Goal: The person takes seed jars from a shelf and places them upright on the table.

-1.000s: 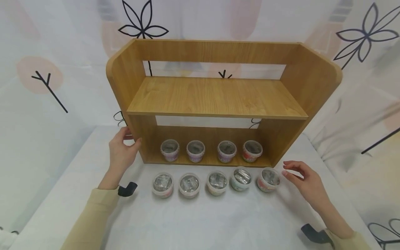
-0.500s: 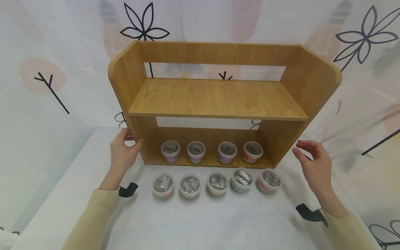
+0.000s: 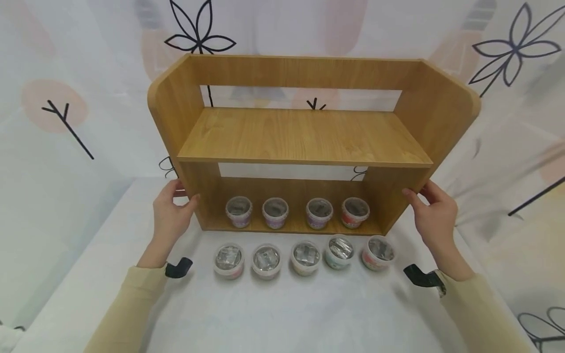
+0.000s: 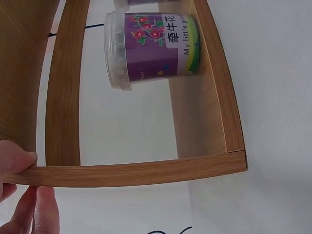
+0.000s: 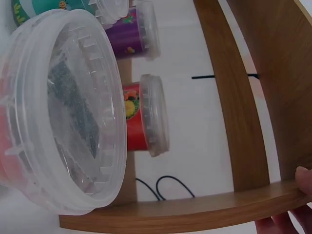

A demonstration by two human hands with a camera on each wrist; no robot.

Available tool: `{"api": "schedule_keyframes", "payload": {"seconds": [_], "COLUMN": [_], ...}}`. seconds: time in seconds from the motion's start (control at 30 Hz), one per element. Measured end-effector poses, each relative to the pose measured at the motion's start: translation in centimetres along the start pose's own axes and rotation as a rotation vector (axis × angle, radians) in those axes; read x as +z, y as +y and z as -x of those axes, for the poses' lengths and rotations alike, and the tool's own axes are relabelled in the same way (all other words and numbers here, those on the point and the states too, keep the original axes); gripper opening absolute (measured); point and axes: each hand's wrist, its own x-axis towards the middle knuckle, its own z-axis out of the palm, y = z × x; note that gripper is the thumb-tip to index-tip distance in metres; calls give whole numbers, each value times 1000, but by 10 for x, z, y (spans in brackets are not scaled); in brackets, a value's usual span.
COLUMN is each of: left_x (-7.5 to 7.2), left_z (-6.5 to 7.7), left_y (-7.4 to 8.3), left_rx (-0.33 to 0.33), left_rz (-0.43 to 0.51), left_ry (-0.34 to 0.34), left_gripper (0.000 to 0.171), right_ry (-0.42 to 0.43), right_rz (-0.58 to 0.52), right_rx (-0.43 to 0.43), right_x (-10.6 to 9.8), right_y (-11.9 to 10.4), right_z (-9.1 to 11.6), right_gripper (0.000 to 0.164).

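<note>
A two-tier wooden shelf (image 3: 304,137) stands on the white table. My left hand (image 3: 173,213) pinches its left side panel (image 4: 131,174), thumb on the inner face and fingers outside. At the opposite side, my right hand (image 3: 434,215) grips the right side panel (image 5: 195,214) the same way. On the lower tier sit several small lidded tubs, among them a purple tub (image 4: 158,46) with flower pictures and a red tub (image 3: 355,213). More tubs line up on the table in front, including a pink-labelled tub (image 3: 378,254) at the right end.
The table (image 3: 282,314) has a white cover and meets a printed cloth backdrop (image 3: 88,49) with line-drawn leaves. A teal-labelled tub (image 3: 339,252) and a cream tub (image 3: 305,258) stand close to the shelf's front edge. The upper tier (image 3: 304,135) has a flat board.
My right hand has moved up from beside the right-end tub to the shelf's right side panel and now grips it. The left hand stays on the left panel; the tubs have not moved.
</note>
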Motion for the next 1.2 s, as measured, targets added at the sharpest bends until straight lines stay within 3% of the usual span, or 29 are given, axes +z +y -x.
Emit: {"api": "schedule_keyframes", "payload": {"seconds": [0.57,0.83,1.03,1.2], "left_x": [-4,-7,-9,-11], "left_z": [5,13,18,24], "left_y": [-5,-1,2,2], "left_rx": [-11,-18,-31,-6], "left_rz": [9,55,65,47], "left_ry": [-4,40,47,-12], "left_gripper": [48,55,46,35], "right_ry": [-15,4,1,-1], "right_rz": [-16,9,21,44], "right_rx": [-30,-53,-71,-71], "right_x": [0,-1,-2,-1], "right_y": [-2,-2,-1,-2], "right_z": [-7,-5,-3,-5], "right_gripper": [43,43,47,48]}}
